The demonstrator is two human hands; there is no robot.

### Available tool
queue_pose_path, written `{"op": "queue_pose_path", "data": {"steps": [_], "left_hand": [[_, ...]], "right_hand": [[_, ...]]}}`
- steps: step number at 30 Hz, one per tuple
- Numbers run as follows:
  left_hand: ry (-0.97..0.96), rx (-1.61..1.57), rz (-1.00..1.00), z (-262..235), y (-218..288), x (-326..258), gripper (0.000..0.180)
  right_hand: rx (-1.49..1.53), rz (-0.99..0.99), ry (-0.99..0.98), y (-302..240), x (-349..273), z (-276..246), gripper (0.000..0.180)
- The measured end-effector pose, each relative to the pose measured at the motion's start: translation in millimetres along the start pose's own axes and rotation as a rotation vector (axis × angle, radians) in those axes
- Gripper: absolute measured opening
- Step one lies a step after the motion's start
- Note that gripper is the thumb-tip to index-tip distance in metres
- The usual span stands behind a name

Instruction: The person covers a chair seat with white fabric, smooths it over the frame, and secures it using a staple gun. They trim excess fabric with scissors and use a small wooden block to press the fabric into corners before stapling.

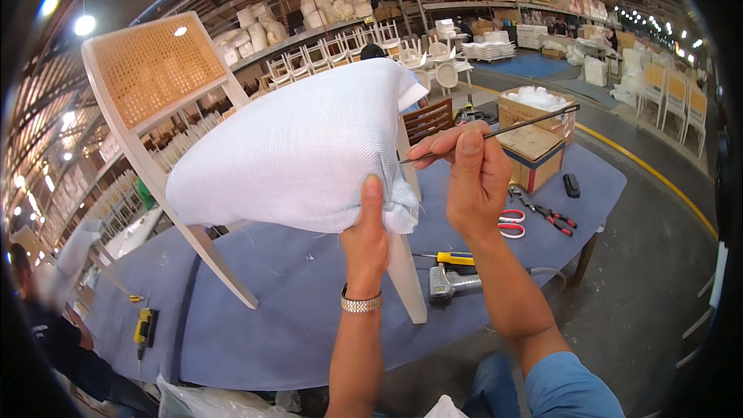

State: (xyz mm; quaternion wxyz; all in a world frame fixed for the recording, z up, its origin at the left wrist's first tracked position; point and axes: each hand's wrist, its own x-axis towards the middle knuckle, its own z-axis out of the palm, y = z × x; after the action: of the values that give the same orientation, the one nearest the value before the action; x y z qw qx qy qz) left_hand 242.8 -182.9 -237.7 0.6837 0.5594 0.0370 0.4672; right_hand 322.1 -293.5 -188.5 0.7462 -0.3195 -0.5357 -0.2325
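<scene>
A light wooden chair with a woven cane back stands tilted on the table. Its padded seat is covered in pale woven fabric, with frayed threads along the lower edge. My left hand grips the seat's near right corner, thumb pressed on the gathered fabric; its other fingers are hidden underneath. Between the thumb and fingers of my right hand is a long, thin, dark metal needle. One end points at the folded fabric of the corner; whether it touches, I cannot tell. The other end, which looks slotted, sticks out to the right.
On the blue-covered table lie a staple gun, a yellow-handled screwdriver, red-handled scissors, pliers and a cardboard box. A yellow power tool lies left, near another person. Many chairs fill the background.
</scene>
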Motion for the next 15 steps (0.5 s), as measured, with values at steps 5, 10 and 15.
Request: {"op": "queue_pose_path", "data": {"steps": [5, 10, 15], "left_hand": [[-0.022, -0.010, 0.022, -0.1, -0.8, -1.6, 0.072], [-0.047, -0.047, 0.069, 6.8, 4.5, -6.9, 0.071], [-0.076, 0.008, 0.068, 3.5, 5.1, -8.7, 0.066]], "right_hand": [[-0.008, 0.005, -0.058, 5.7, -3.1, 6.7, 0.039], [-0.034, 0.045, -0.108, 4.4, 3.8, 6.8, 0.037], [0.054, 0.087, -0.062, 11.8, 7.6, 9.0, 0.034]]}}
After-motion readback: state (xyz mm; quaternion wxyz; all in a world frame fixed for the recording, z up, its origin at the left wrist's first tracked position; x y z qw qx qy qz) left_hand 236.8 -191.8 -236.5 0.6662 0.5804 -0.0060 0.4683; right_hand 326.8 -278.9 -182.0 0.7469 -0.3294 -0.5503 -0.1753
